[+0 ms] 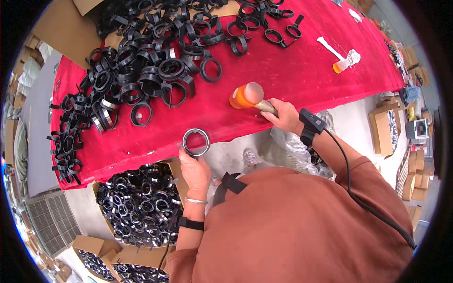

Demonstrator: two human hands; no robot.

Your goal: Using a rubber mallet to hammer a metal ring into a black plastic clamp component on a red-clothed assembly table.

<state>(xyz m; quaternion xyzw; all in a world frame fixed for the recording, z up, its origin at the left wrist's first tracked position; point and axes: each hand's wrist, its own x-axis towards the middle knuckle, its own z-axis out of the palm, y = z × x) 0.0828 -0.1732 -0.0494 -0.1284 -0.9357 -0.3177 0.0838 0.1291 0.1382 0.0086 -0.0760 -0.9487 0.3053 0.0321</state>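
Observation:
My left hand (194, 170) holds a round ring (207, 143), dark with a shiny silver rim, at the near edge of the red-covered table. Its fingers pinch the ring's lower side, and the red cloth shows through the middle. In my right hand (284, 115) is a mallet (247, 95) with an orange, pale-faced head, its handle gripped by my closed fingers. The mallet head is just over the cloth, to the right of and beyond the ring. A big heap of black plastic rings (151, 78) with clip-like arms covers the table's far left.
A second hammer (337, 67), orange-headed and partly wrapped in clear film, lies at the table's far right. Below the left edge stands a cardboard box (177, 177) full of silver-rimmed rings. Smaller boxes (132, 254) sit nearer. Clear plastic bags (288, 148) lie under the table.

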